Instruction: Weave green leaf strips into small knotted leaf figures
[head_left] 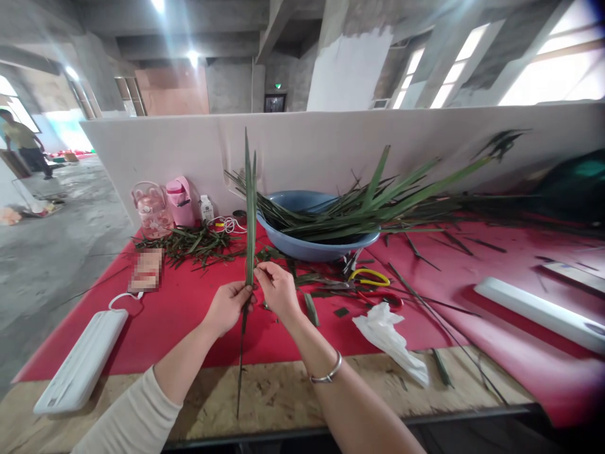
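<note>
A table point(179, 325), mostly covered in red sheeting, stands before a pale upright panel point(165, 148). Toward its back sits a blue basin point(314, 252) heaped with green leaves point(340, 221), many jutting past the rim on the right. A long leaf point(250, 243), two tips pointing up, stands nearly upright in front of the basin's left edge, above the table. The left hand point(231, 306) grasps its lower part between thumb and fingers; the right hand point(278, 290) has its fingers pinched on the leaf's right edge, slightly higher. A white case point(82, 359) lies at left, a crumpled tissue point(390, 340) at right, near yellow-handled scissors point(371, 276). A bracelet point(329, 371) circles the right wrist.
</note>
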The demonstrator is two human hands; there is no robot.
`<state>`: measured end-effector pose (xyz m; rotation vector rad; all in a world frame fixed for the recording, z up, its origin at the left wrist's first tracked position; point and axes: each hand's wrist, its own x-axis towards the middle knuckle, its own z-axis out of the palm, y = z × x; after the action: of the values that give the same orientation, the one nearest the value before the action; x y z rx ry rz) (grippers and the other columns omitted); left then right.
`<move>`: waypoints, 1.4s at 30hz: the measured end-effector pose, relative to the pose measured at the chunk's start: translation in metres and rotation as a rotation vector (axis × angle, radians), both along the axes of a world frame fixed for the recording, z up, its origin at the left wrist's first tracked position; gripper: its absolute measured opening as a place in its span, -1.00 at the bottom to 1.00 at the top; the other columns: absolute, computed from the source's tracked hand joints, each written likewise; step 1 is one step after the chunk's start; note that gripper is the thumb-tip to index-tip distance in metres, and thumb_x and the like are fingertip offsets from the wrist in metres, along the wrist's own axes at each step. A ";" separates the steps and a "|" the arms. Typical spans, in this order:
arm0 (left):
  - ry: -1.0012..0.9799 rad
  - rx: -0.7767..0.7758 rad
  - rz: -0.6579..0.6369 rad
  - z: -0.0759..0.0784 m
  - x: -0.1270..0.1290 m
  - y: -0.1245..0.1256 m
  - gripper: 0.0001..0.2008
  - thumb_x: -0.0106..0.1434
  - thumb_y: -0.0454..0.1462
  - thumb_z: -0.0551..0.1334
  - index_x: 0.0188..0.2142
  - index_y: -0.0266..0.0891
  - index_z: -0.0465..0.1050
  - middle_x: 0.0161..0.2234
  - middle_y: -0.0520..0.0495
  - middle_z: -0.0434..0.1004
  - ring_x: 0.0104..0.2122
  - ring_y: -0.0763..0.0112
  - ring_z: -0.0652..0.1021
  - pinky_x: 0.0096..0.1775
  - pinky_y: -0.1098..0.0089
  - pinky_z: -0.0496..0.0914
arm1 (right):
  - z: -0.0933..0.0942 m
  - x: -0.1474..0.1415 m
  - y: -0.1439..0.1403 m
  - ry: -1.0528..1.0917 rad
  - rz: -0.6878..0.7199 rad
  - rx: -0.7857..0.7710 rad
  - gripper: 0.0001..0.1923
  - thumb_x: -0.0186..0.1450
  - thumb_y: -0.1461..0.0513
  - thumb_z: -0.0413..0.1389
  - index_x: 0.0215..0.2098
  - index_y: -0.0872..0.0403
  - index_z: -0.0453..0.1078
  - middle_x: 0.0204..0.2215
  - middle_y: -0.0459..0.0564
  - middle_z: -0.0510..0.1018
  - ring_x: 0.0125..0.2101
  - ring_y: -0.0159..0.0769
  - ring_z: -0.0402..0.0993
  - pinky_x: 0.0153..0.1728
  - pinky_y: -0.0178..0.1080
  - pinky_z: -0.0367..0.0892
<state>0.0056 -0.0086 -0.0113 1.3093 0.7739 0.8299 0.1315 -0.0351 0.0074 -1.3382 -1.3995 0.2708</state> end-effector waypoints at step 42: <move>-0.422 -0.245 0.033 0.016 -0.008 0.001 -0.60 -0.02 -0.14 0.26 -0.19 -0.30 0.42 -0.32 -0.16 0.55 -0.73 0.59 0.36 -0.70 0.48 0.29 | -0.021 -0.028 0.000 0.894 0.620 -0.391 -0.73 0.01 0.08 0.15 -0.60 0.13 0.30 -0.77 -0.16 0.33 -0.74 -0.51 0.18 -0.68 -0.39 0.09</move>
<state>-0.0020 -0.0073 0.0042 0.8662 0.5407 0.9647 0.1031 -0.0349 -0.0134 -0.8323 -0.9486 1.4248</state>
